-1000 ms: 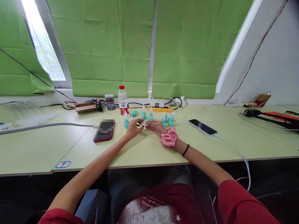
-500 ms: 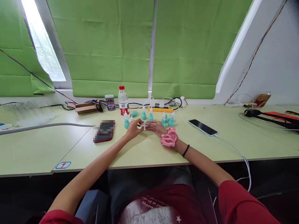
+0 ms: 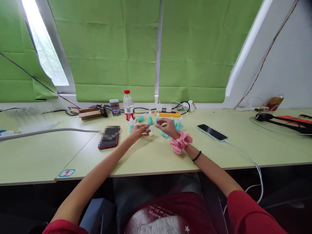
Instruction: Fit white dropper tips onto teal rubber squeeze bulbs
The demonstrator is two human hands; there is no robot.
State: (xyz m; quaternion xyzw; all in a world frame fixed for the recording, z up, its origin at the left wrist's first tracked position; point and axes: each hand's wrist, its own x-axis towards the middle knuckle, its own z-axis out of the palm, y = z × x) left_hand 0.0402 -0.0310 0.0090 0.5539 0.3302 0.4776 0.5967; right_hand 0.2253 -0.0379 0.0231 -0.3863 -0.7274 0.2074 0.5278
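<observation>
My left hand (image 3: pixel 139 132) is closed in a pinch over the table, with a small translucent white piece (image 3: pixel 151 132) at its fingertips. My right hand (image 3: pixel 168 126) is apart from it, thumb and forefinger pressed together; anything between them is too small to make out. Below the right palm lies a teal squeeze bulb (image 3: pixel 163 133) on its side, partly covered. Around my hands stand several teal bulbs with pointed white nozzles, among them one bulb (image 3: pixel 150 121) behind and another (image 3: pixel 179 125) to the right. A teal bulb without a visible nozzle (image 3: pixel 140 118) lies behind my left hand.
A red-capped bottle (image 3: pixel 129 109) and a can (image 3: pixel 115 107) stand at the back left. Phones lie left (image 3: pixel 109 138) and right (image 3: pixel 212 132), each with a cable. An orange power strip (image 3: pixel 168 114), cables and a cardboard tray (image 3: pixel 90 113) line the back edge.
My hands, together before, have parted. The right hand has moved a little right and up, its wrist raised. A teal bulb lying on its side now shows beneath it.
</observation>
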